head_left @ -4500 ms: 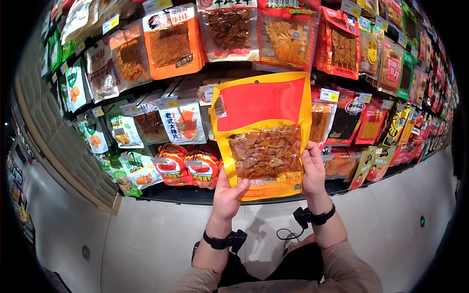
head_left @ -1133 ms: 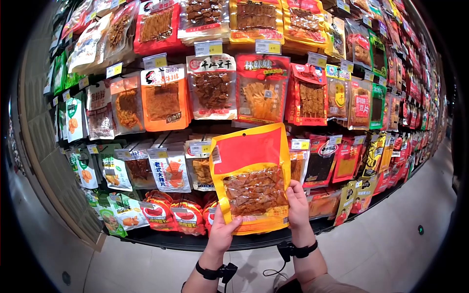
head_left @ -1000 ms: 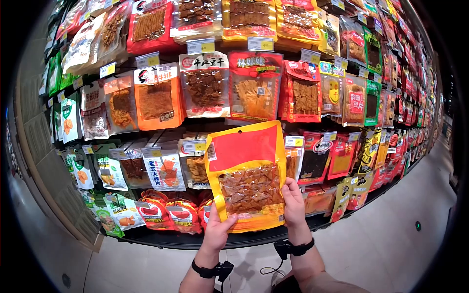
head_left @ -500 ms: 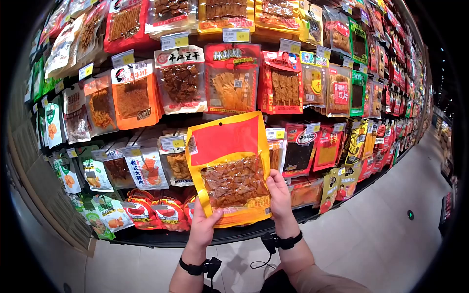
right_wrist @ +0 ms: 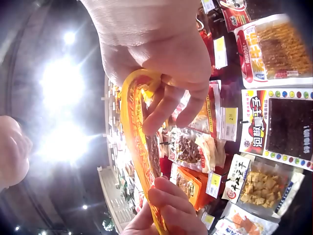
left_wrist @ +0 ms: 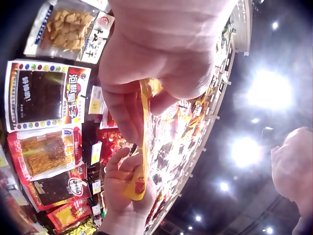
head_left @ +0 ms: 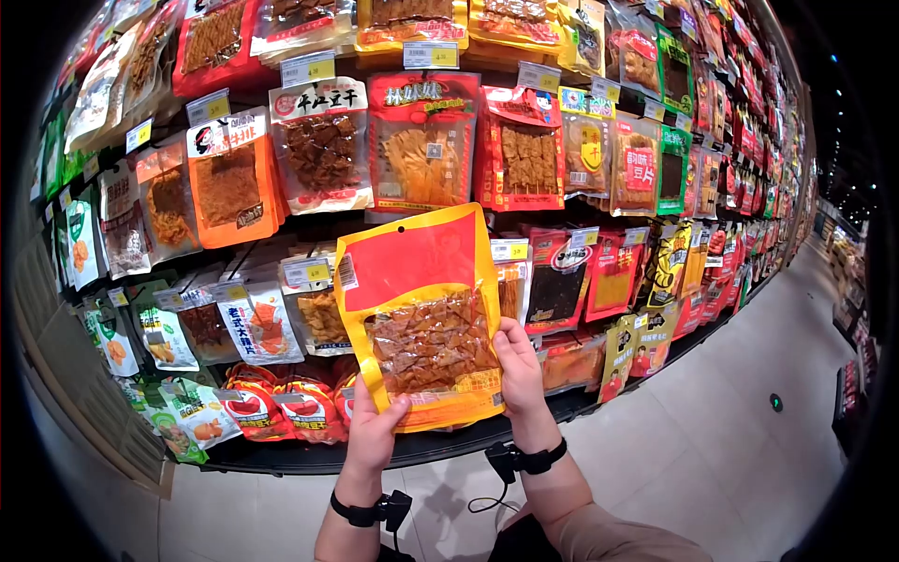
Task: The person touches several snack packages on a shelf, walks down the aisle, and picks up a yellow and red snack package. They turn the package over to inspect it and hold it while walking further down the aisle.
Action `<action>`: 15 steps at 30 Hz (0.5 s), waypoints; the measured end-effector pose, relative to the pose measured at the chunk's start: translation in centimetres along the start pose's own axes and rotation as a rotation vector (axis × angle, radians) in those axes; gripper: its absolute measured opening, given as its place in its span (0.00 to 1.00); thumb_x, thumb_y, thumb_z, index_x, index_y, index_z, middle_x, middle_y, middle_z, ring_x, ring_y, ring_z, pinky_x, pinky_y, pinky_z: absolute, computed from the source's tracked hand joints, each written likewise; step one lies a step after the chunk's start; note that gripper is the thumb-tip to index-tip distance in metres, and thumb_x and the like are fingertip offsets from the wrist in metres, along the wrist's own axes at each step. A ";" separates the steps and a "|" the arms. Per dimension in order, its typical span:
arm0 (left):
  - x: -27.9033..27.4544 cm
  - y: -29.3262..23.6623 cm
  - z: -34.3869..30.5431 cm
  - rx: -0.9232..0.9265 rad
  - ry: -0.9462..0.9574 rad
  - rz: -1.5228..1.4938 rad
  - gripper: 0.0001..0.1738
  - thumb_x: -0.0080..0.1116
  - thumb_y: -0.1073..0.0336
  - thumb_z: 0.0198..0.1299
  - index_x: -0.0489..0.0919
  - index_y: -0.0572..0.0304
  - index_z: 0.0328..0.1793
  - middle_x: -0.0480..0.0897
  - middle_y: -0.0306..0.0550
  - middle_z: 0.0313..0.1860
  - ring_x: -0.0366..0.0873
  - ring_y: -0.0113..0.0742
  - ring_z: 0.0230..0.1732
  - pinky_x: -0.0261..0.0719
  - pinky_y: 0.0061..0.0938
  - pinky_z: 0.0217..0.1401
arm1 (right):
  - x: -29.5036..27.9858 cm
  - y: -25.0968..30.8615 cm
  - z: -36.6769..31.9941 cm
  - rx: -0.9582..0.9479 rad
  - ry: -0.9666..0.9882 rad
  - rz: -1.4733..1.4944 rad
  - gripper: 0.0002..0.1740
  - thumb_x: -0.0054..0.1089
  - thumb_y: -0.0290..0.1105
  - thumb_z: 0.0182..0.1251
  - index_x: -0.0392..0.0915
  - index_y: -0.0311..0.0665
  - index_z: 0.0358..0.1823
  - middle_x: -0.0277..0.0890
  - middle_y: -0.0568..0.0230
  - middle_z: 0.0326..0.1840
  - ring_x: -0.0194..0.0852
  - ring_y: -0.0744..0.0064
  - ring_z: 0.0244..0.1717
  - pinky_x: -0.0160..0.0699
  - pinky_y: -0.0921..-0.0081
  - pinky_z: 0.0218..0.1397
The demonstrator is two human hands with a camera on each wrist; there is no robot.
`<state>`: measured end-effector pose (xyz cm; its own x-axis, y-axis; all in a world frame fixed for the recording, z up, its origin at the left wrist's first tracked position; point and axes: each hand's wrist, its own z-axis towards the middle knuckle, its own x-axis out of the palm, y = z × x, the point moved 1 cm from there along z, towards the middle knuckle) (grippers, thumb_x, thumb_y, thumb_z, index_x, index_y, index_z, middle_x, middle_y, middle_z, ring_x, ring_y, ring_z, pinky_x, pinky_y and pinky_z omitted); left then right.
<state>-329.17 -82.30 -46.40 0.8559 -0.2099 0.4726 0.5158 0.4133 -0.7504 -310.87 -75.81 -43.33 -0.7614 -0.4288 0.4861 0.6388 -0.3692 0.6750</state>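
A large yellow snack bag with a red panel and a clear window showing brown pieces is held upright before the shelves. My left hand grips its lower left edge, thumb on the front. On the opposite side, my right hand pinches the right edge low down. In the left wrist view the left hand has the bag edge-on between thumb and fingers. The right wrist view shows the right hand with its fingers behind the curved bag.
Rows of hanging snack packets fill the rack, among them an orange packet and a red one. Price tags stick out above them. Below runs the black shelf base, then the tiled floor.
The bag, held by both hands throughout, has shifted left in the head view. The view has turned right, showing more of the aisle, and the shelves have slid left.
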 end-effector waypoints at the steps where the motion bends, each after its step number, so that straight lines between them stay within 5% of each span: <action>1: 0.1 0.0 0.0 -0.002 0.004 -0.005 0.33 0.46 0.81 0.58 0.53 0.59 0.70 0.65 0.44 0.63 0.64 0.34 0.62 0.62 0.29 0.65 | -0.1 0.0 0.0 0.000 -0.003 -0.002 0.12 0.39 0.30 0.72 0.64 0.35 0.53 0.71 0.66 0.48 0.70 0.79 0.49 0.70 0.79 0.53; 12: 0.3 0.1 0.1 -0.031 -0.009 0.003 0.33 0.46 0.80 0.58 0.52 0.59 0.70 0.64 0.45 0.63 0.63 0.34 0.63 0.61 0.30 0.65 | 0.1 0.3 0.0 0.017 -0.030 0.014 0.11 0.39 0.31 0.72 0.65 0.35 0.52 0.71 0.67 0.47 0.68 0.82 0.48 0.68 0.81 0.54; 15: -0.3 0.6 0.6 -0.004 -0.001 0.065 0.32 0.43 0.80 0.58 0.51 0.52 0.68 0.66 0.51 0.61 0.71 0.47 0.58 0.76 0.42 0.56 | 0.0 0.1 0.1 0.020 -0.023 0.022 0.11 0.39 0.31 0.72 0.65 0.35 0.51 0.71 0.67 0.46 0.68 0.82 0.48 0.68 0.81 0.54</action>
<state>-329.17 -81.49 -46.69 0.8875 -0.1816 0.4236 0.4594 0.4228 -0.7812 -310.84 -75.77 -43.22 -0.7497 -0.4174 0.5135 0.6533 -0.3435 0.6746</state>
